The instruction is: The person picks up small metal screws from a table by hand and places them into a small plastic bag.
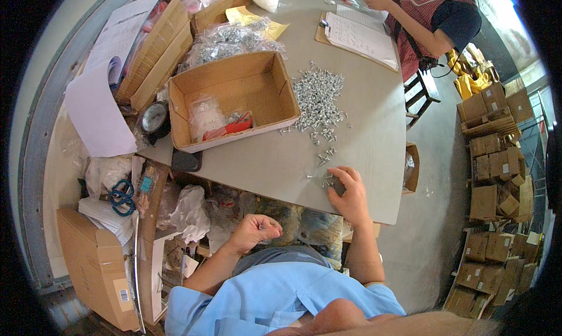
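Observation:
My right hand (350, 194) rests at the table's near edge, thumb and fingertips apart and curved around a few small loose screws (328, 180). Beyond it a heap of silvery screws (319, 99) spreads over the grey table (263, 166), thinning to a trail toward my fingers. Below the table edge, in front of my body, my left hand (256, 231) is closed in a pinch; what its fingers hold, if anything, is too small to make out. Left of the heap stands an open cardboard box (234, 138) with clear plastic bags (205, 113) and a red-handled item (229, 127) inside.
Bagged metal parts (228, 43) lie behind the box. A clipboard (363, 40) lies near a seated person in a checked apron (418, 14). Blue-handled scissors (122, 197), a round black-rimmed dial (154, 118) and a carton (96, 265) are at left. Stacked cartons (494, 160) stand at right.

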Action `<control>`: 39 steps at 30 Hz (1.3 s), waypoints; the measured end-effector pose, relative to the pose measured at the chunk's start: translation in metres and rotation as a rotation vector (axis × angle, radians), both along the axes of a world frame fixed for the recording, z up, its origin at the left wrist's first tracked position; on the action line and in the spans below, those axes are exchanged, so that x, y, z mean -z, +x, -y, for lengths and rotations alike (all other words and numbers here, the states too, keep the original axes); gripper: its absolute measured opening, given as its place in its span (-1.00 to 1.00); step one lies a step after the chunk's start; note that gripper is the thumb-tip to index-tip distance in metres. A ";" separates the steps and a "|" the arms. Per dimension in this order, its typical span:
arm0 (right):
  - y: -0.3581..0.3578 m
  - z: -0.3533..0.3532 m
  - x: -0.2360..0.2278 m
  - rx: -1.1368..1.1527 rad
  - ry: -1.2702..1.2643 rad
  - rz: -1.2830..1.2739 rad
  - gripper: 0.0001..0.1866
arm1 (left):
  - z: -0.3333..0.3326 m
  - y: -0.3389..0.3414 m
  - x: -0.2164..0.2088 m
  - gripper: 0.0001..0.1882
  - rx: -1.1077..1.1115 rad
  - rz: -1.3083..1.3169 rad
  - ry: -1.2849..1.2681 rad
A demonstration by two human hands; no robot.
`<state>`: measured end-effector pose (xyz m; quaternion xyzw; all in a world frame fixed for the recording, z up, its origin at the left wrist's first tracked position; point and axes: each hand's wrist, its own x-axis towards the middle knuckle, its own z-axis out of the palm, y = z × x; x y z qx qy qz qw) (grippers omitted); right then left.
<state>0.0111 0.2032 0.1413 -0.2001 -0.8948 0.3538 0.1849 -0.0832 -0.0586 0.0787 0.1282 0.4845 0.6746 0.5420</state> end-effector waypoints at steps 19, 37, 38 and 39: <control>0.016 0.015 -0.018 -0.134 -0.260 0.224 -0.84 | -0.061 0.065 0.095 -0.61 0.424 -0.563 -0.009; 0.007 0.006 -0.008 0.062 0.044 0.212 -0.88 | -0.063 0.073 0.104 -0.67 0.351 -0.583 0.001; 0.009 0.006 -0.017 -0.064 -0.011 0.282 -0.87 | -0.062 0.072 0.101 -0.67 0.354 -0.599 -0.007; 0.011 0.005 -0.024 -0.193 -0.068 0.351 -0.87 | -0.062 0.071 0.098 -0.66 0.355 -0.615 -0.016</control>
